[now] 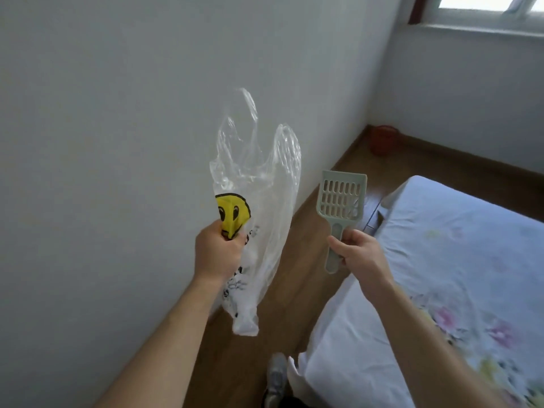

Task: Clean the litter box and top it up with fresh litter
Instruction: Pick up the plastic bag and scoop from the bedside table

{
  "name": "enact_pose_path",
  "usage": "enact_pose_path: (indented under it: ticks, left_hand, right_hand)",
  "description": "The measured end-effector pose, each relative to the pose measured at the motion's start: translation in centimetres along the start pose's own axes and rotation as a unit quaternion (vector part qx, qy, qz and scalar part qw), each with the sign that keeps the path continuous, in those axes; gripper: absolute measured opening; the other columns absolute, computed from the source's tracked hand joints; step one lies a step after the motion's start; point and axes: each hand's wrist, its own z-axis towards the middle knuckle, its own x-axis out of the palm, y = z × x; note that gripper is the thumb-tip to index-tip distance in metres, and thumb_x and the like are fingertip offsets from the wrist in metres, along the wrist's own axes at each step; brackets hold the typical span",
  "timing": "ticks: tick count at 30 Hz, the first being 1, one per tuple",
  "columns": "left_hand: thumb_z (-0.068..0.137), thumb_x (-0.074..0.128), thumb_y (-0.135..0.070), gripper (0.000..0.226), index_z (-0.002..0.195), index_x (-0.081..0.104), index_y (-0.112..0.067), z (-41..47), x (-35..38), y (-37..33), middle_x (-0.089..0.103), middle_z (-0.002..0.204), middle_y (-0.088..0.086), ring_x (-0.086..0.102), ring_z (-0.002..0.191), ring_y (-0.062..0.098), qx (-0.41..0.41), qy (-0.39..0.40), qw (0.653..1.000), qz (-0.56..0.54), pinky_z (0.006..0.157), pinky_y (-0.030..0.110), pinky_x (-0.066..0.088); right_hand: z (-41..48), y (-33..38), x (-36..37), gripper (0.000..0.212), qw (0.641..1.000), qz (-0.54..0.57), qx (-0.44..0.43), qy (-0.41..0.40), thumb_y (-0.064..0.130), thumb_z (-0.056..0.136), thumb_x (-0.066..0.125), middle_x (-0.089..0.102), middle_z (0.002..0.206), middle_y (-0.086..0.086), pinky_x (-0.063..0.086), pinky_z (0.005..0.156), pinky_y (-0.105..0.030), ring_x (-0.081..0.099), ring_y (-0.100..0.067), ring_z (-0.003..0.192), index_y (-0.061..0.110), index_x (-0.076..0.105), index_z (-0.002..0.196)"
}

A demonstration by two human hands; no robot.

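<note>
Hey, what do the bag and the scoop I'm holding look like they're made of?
The bag, gripped by the left hand, looks like thin clear plastic film: see-through, crinkled, glossy, with a printed yellow smiley. The scoop, held by its handle in the right hand, looks like rigid moulded plastic, pale grey-green, matte, with slotted holes.

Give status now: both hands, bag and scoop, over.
Left hand holds clear plastic bag. Right hand holds green scoop by handle. Litter box not in view. Bed close on right.
</note>
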Motion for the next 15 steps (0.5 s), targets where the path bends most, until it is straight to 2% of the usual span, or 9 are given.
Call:
enact_pose_path:
  ticks: [7, 11, 15]
  left_hand:
    - [0.08, 0.069, -0.007, 0.036, 0.061, 0.04, 0.005, 13.9, 6.1, -2.4, 0.036, 0.052, 0.013, 0.03, 0.05, 0.014, 0.052, 0.064, 0.996, 0.011, 0.052, 0.03, 0.026]
    - [0.08, 0.069, -0.008, 0.036, 0.06, 0.041, 0.004, 20.4, 10.2, -4.3, 0.036, 0.049, 0.003, 0.03, 0.048, 0.013, 0.071, 0.098, 0.993, 0.003, 0.052, 0.03, 0.028]
    - [0.081, 0.07, -0.01, 0.033, 0.062, 0.048, 0.005, 26.2, 15.2, -5.7, 0.041, 0.05, 0.01, 0.033, 0.048, 0.015, 0.101, 0.14, 0.985, -0.008, 0.052, 0.029, 0.03]
  right_hand:
    - [10.7, 4.1, 1.8, 0.009, 0.998, 0.04, 0.001, -0.043, 0.019, 0.088, 0.075, 0.075, 0.089, -0.004, 0.056, 0.072, -0.034, 0.07, -0.017, 0.078, 0.014, 0.074, 0.096]
    - [15.2, 6.5, 0.9, 0.01, 0.995, 0.051, 0.006, -0.086, 0.02, 0.088, 0.075, 0.075, 0.088, 0.001, 0.053, 0.067, -0.027, 0.071, -0.015, 0.079, 0.016, 0.073, 0.098]
    - [20.1, 8.0, 0.1, 0.006, 0.99, 0.06, 0.015, -0.13, 0.019, 0.09, 0.073, 0.075, 0.091, 0.002, 0.055, 0.072, -0.03, 0.071, -0.018, 0.085, 0.019, 0.072, 0.096]
